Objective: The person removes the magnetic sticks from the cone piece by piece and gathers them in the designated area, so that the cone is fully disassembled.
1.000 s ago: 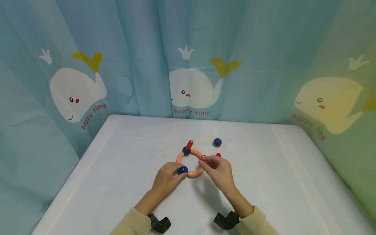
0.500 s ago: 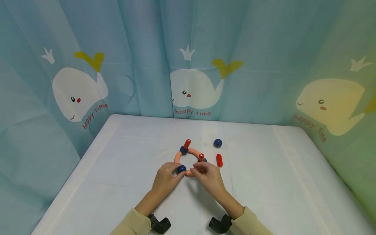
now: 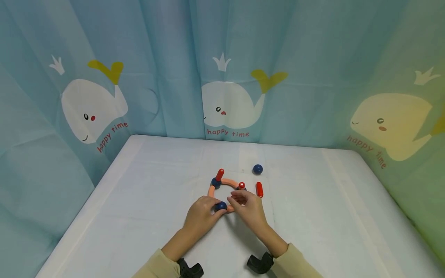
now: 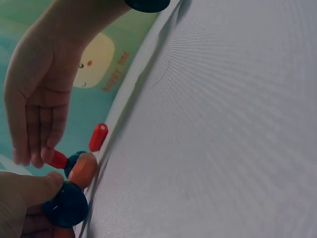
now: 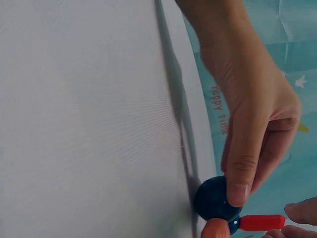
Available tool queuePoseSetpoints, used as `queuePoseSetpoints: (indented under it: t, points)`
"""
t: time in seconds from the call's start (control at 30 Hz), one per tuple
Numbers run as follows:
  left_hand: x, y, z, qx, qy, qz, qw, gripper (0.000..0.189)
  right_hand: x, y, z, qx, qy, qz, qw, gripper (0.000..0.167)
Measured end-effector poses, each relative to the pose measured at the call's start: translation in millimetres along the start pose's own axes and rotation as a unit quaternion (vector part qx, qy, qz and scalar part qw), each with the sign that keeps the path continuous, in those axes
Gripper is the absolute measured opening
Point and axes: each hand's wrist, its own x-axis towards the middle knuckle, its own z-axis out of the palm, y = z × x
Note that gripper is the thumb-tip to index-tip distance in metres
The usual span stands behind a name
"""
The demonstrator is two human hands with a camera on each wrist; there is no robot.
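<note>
A ring of curved orange rods [image 3: 229,182] and blue balls lies on the table. My left hand [image 3: 202,214] pinches the front blue ball [image 3: 220,206] between thumb and fingers; that ball is large in the left wrist view [image 4: 66,204]. One red stick [image 3: 219,175] stands tilted on the rear-left ball [image 3: 216,183]. Another red stick [image 3: 241,185] rises from the right ball, which is partly hidden. My right hand [image 3: 251,208] hovers over the ring's right front, fingers loosely bent, thumb and fingertips apart, and nothing shows between them. It covers part of the ring.
A loose red stick [image 3: 259,189] lies right of the ring. Behind it rests a single blue ball [image 3: 257,169]. The white table [image 3: 330,216] ends at a blue-green curtain [image 3: 167,96] printed with whales.
My right hand has moved left and forward of the right red stick, uncovering it and the loose stick. The ring has shifted slightly toward me, while my left hand keeps its pinch on the front ball.
</note>
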Motion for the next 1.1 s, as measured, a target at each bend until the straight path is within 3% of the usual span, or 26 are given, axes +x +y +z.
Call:
queuePoseSetpoints:
  t: [0.23, 0.53, 0.67, 0.83, 0.93, 1.1]
  points:
    - [-1.2, 3.3, 2.1, 0.023, 0.002, -0.011, 0.9997, 0.027, 2.3, 1.7, 3.1, -0.019, 0.005, -0.013, 0.9997, 0.018]
    - [1.3, 7.0, -3.7, 0.003, -0.024, -0.032, 0.9992, 0.023, 5.5, 1.2, 10.8, -0.016, 0.013, -0.044, 0.9988, 0.020]
    - [7.2, -5.2, -8.9, -0.036, -0.021, -0.075, 0.9963, 0.022, 7.6, 5.7, 17.5, -0.032, 0.023, -0.079, 0.9961, 0.025]
    - [17.7, -30.1, -9.5, -0.089, -0.003, -0.164, 0.9824, 0.036, 15.0, 8.1, 27.7, -0.041, 0.020, -0.127, 0.9908, 0.034]
    - [24.6, -41.5, -6.3, -0.110, -0.017, -0.189, 0.9757, 0.046, 20.0, 7.2, 33.1, -0.050, 0.014, -0.114, 0.9921, 0.040]
    - [34.0, -49.2, 3.0, -0.136, -0.042, -0.189, 0.9715, 0.049, 27.3, 5.4, 41.2, -0.061, 0.000, -0.063, 0.9962, 0.047]
